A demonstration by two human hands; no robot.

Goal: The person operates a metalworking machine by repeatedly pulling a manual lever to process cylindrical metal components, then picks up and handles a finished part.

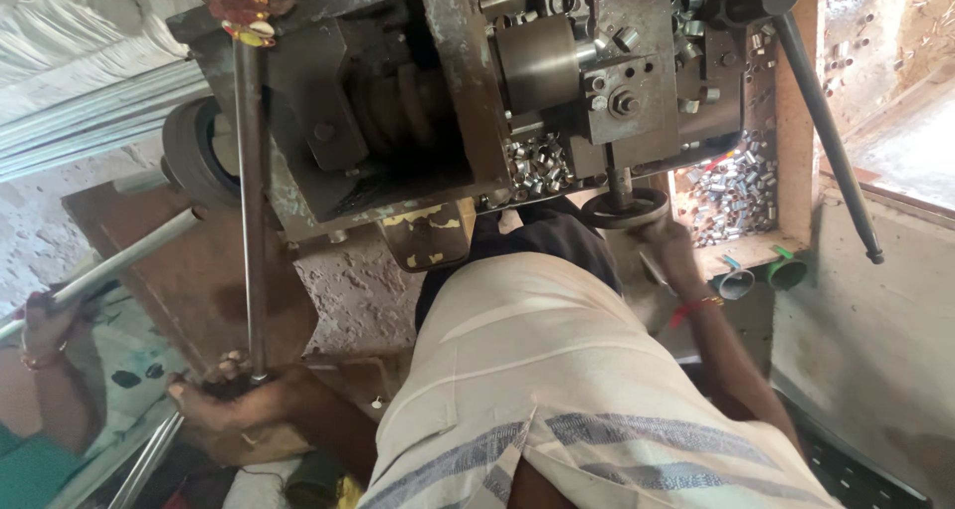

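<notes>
Head view, left hand: the left hand [234, 402] sits at about 8 o'clock, fingers curled tight around the lower end of a long steel lever [250, 201].
Head view, lever: the steel lever runs almost straight up toward 11 o'clock, ending at the grey machine [448, 91] under a red and yellow trinket [242, 6].
Head view, right hand: the right hand [668, 250] lies at about 3 o'clock, touching the rim of a small round handwheel [624, 208]; whether its fingers close on the rim I cannot tell.
Head view, surroundings: a wooden tray [796, 121] at 2 o'clock holds short metal sleeves [736, 196]; more sit under the machine's centre.
Head view, other person: at 9 o'clock another person's hand [45, 320] grips a grey tube [119, 262].
</notes>
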